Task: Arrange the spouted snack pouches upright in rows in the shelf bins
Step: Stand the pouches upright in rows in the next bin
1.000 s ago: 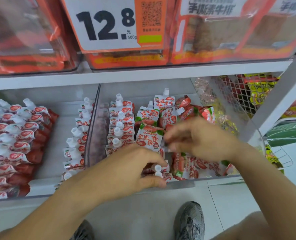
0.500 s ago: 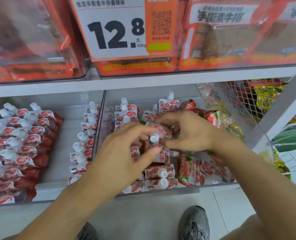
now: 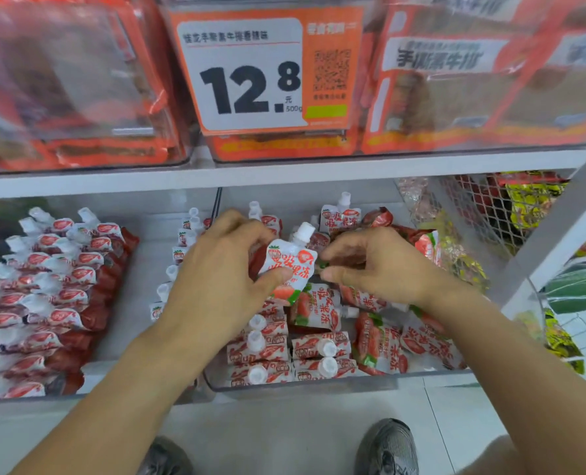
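My left hand (image 3: 223, 269) grips a white strawberry spouted pouch (image 3: 289, 262), upright with its cap at the top, above the middle clear bin (image 3: 301, 383). My right hand (image 3: 377, 265) is just right of that pouch with thumb and fingers curled toward its edge; what it pinches is hidden. Below the hands, rows of upright pouches (image 3: 271, 351) fill the bin's left and front. Loose pouches (image 3: 404, 344) lie flat on the bin's right side. The left bin holds rows of the same pouches (image 3: 44, 296).
A white shelf board (image 3: 284, 169) runs just above the bins, carrying orange snack packs and a 12.8 price tag (image 3: 250, 73). A wire mesh basket (image 3: 490, 214) with yellow packets stands at the right. My shoes (image 3: 387, 447) are on the tiled floor below.
Both hands have risen from the bin's front toward its middle. My left hand now holds one pouch upright with its face toward me; the camera has tilted down a little.
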Tool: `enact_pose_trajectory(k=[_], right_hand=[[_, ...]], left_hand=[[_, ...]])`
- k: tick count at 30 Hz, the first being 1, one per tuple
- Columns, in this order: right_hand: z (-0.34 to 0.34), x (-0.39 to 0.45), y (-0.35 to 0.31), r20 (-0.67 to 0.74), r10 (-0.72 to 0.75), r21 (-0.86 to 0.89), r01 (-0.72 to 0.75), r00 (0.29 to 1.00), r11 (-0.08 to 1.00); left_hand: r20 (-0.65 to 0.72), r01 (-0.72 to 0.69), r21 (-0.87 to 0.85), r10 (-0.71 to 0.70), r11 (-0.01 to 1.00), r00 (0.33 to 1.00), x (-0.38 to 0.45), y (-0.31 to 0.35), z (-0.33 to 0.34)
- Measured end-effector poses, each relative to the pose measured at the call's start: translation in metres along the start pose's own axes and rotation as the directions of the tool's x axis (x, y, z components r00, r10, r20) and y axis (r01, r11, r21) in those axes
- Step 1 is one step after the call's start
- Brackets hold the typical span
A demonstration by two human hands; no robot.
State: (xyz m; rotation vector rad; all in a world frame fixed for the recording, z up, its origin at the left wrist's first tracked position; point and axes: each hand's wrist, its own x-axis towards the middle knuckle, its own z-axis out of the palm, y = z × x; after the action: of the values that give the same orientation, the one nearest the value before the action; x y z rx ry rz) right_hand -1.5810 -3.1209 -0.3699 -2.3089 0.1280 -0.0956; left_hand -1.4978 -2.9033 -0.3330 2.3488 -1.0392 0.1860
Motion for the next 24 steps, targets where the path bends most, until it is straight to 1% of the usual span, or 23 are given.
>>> enact_pose_trajectory(k=[2,4,5,7,9,10,12,14,15,16,18,20,22,24], right_hand=[[0.002,0.009,0.002,0.035,-0.013,-0.138,0.018,0.999,0.99],[0.006,0.018,0.0,0.14,-0.008,-0.304,0.051,0.99,0.951],[0.01,0.021,-0.001,0.2,0.035,-0.377,0.044,0.979,0.925],[0.019,0.024,-0.001,0.25,0.113,-0.545,0.044,0.962,0.837],[0.027,0.023,-0.004,0.267,0.14,-0.69,0.087,0.954,0.718],[0.03,0.023,-0.005,0.273,0.161,-0.731,0.096,0.948,0.676],[0.032,0.02,-0.007,0.284,0.2,-0.767,0.097,0.938,0.634],[0.032,0.016,-0.007,0.285,0.2,-0.766,0.097,0.937,0.636],[0.03,0.014,-0.008,0.276,0.177,-0.75,0.096,0.945,0.655],[0.028,0.012,-0.009,0.259,0.152,-0.713,0.083,0.954,0.696],[0.021,0.009,-0.01,0.208,0.101,-0.567,0.036,0.973,0.823],[0.012,0.005,-0.012,0.129,0.06,-0.411,-0.001,0.99,0.911],[0.003,-0.001,-0.015,0.045,0.036,-0.307,-0.02,0.998,0.952],[-0.001,-0.007,-0.016,-0.003,0.01,-0.248,-0.01,1.0,0.969]], left_hand=[[0.004,0.006,0.04,-0.006,0.999,1.0,0.0,0.002,0.001],[0.009,0.043,0.049,-0.044,0.998,0.999,0.0,0.003,0.002],[0.011,0.063,0.045,-0.064,0.997,0.998,0.0,0.003,0.002],[0.002,0.09,0.028,-0.09,0.996,0.996,0.001,0.002,0.004],[-0.016,0.101,0.013,-0.101,0.995,0.995,0.0,0.001,0.005],[-0.022,0.103,0.01,-0.103,0.995,0.994,0.0,0.001,0.005],[-0.024,0.112,-0.008,-0.112,0.994,0.993,0.0,0.001,0.005],[-0.026,0.137,-0.067,-0.139,0.988,0.99,0.0,0.002,0.004],[-0.026,0.157,-0.097,-0.16,0.983,0.987,0.001,0.002,0.003],[-0.024,0.177,-0.122,-0.181,0.977,0.983,0.001,0.002,0.002],[-0.039,0.206,-0.162,-0.215,0.965,0.976,0.001,0.002,0.002],[-0.063,0.219,-0.198,-0.236,0.955,0.97,0.001,0.002,0.001],[-0.072,0.227,-0.221,-0.248,0.949,0.966,0.001,0.004,0.001],[-0.072,0.23,-0.231,-0.252,0.945,0.965,0.001,0.005,0.0]])
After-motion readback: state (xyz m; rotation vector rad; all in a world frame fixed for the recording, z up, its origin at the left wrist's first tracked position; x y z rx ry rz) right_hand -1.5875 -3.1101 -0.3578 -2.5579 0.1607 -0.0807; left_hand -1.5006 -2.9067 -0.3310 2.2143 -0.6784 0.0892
